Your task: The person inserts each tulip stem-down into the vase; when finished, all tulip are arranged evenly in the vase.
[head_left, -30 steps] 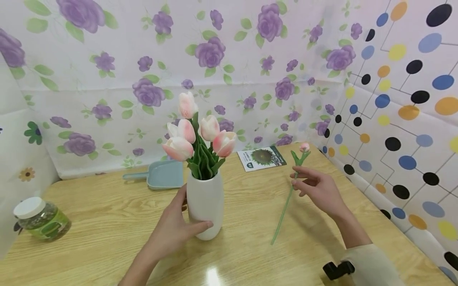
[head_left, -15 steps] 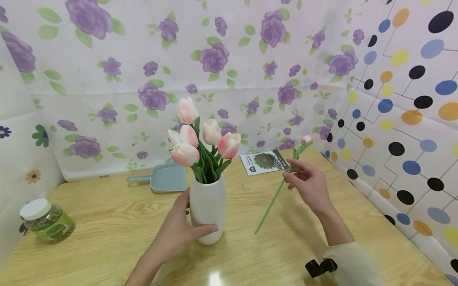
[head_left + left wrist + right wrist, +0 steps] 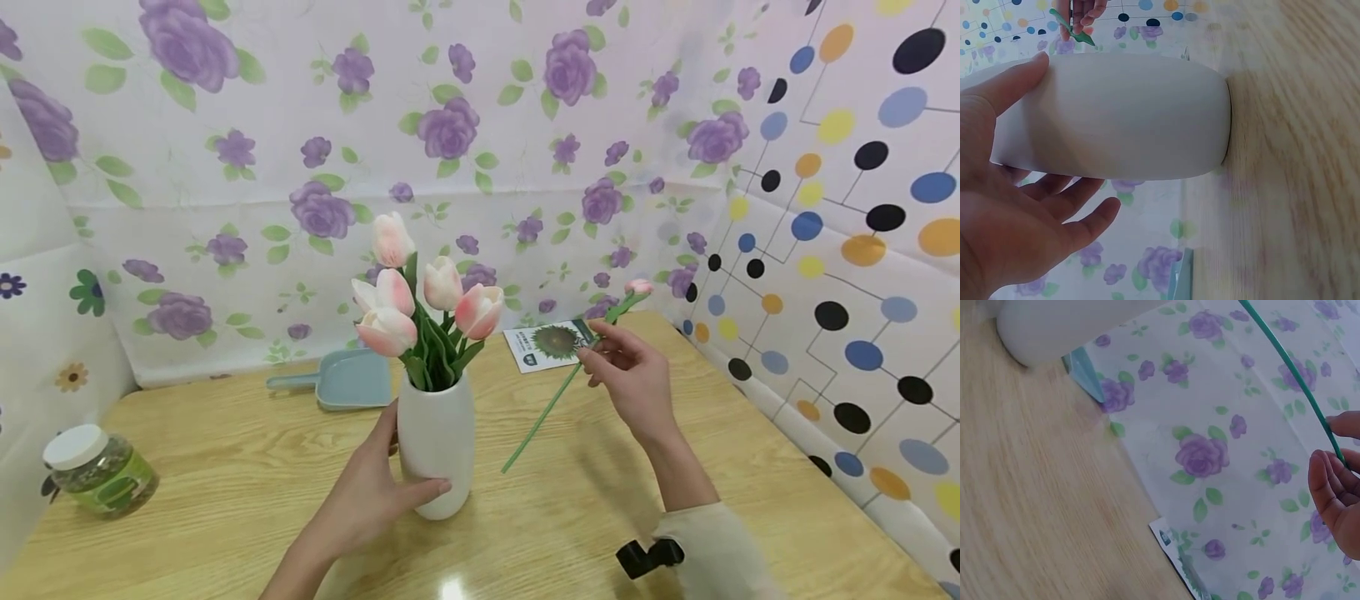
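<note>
A white vase [image 3: 437,450] stands upright on the wooden table, with several pink-and-white tulips [image 3: 393,329] and their green leaves rising from its mouth. My left hand [image 3: 367,492] grips the vase low on its left side, thumb across the front and fingers behind. In the left wrist view the vase's smooth wall [image 3: 1129,115] lies between thumb and fingers. To the right, my right hand [image 3: 630,379] pinches a single tulip [image 3: 637,287] by its green stem just below the leaves. That stem [image 3: 1297,375] slants down to the left, its lower end pointing toward the vase.
A blue dustpan [image 3: 352,379] lies behind the vase at the left. A sunflower-printed packet [image 3: 551,343] is at the back, partly behind the right hand. At far left stands a jar [image 3: 101,471] with a white lid. Patterned cloth walls [image 3: 495,167] border the table.
My right hand has moved left toward the vase, and its tulip has tilted over so the stem end swings left and up. My left hand keeps its grip on the vase.
</note>
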### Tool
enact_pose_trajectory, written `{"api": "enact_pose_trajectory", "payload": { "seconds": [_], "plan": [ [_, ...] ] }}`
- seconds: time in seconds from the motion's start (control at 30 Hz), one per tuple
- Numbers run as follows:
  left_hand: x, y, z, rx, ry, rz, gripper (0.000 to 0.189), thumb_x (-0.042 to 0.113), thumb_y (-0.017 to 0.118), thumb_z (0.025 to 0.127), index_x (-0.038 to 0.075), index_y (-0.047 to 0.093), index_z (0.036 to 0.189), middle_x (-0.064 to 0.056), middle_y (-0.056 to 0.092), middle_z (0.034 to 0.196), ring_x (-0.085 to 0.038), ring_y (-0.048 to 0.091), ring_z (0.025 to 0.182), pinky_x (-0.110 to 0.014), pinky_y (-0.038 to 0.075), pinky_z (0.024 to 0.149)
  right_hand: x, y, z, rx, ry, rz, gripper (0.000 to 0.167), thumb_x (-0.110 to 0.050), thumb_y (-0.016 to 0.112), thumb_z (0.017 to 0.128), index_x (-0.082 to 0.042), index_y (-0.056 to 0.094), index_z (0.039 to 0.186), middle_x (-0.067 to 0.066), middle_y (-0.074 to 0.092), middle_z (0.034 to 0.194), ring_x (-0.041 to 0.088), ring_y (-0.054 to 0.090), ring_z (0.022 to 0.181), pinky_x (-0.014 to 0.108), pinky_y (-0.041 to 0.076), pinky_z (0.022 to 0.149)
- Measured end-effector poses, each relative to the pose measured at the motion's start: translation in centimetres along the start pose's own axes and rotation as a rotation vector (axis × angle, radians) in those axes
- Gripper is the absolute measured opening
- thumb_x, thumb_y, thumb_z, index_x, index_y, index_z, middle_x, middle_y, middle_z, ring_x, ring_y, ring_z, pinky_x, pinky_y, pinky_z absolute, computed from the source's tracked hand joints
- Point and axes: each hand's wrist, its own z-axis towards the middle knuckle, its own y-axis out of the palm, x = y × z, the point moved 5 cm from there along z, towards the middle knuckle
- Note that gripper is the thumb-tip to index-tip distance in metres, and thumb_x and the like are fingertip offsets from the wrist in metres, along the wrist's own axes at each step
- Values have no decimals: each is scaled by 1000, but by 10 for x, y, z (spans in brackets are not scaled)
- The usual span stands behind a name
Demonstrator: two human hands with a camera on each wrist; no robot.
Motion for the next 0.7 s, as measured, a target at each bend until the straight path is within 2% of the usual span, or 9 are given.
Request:
{"api": "enact_pose_trajectory", "payload": {
  "seconds": [0.33,0.47,0.7],
  "plan": [
    [0,0,2,19,-10,28,110,44,94,78,19,30,164,-2,55,150,-22,57,131,-56,44,115,-3,-6,-1,54,-3,17,36,-7,79,95,-4,73,130,-3,70,86,8,67,68,24,60,61],
    [-1,0,1,18,-20,21,109,45,94,78,20,30,163,-1,54,150,-22,56,131,-56,44,115,-7,-8,-1,86,2,34,34,-7,80,94,-5,75,127,-3,71,86,10,67,69,23,60,61],
    [-2,4,2,17,-3,-14,106,44,95,78,20,34,161,-2,52,151,-24,55,132,-57,45,114,-15,-11,-2,123,16,50,33,-6,81,93,-5,76,125,-3,72,84,11,68,69,23,60,61]
  ]
}}
